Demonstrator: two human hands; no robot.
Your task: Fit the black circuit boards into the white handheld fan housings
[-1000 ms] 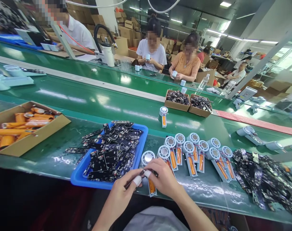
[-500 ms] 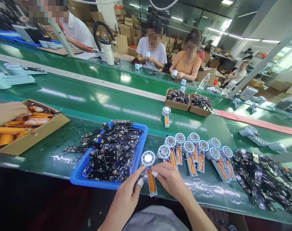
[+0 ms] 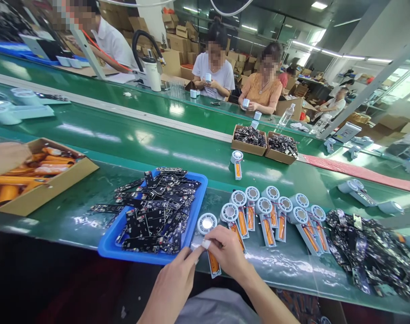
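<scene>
A light-blue fan-like housing (image 3: 207,222) with a round grille and an orange battery (image 3: 214,264) in its handle lies on the bench before me. My right hand (image 3: 228,253) is over the middle of this handle, its thumb and fingers pinched together. From the left, my left hand (image 3: 178,276) reaches in, and its fingertips meet those of the right hand. White coverings show on some fingertips. Whatever is between the fingers is hidden. Just left of my hands is a blue tray (image 3: 198,211) heaped with black circuit boards (image 3: 154,211).
Several similar housings (image 3: 266,206) with batteries stand to the right, beside a pile of dark boards (image 3: 367,247). At left, another person's hand (image 3: 9,157) is over a cardboard box (image 3: 56,183) of orange batteries. Co-workers sit across the green conveyor (image 3: 151,139).
My right hand has moved left and closed in on my left fingertips, covering the upper handle. Red wires and a dark piece by my left fingers, visible before, are now hidden.
</scene>
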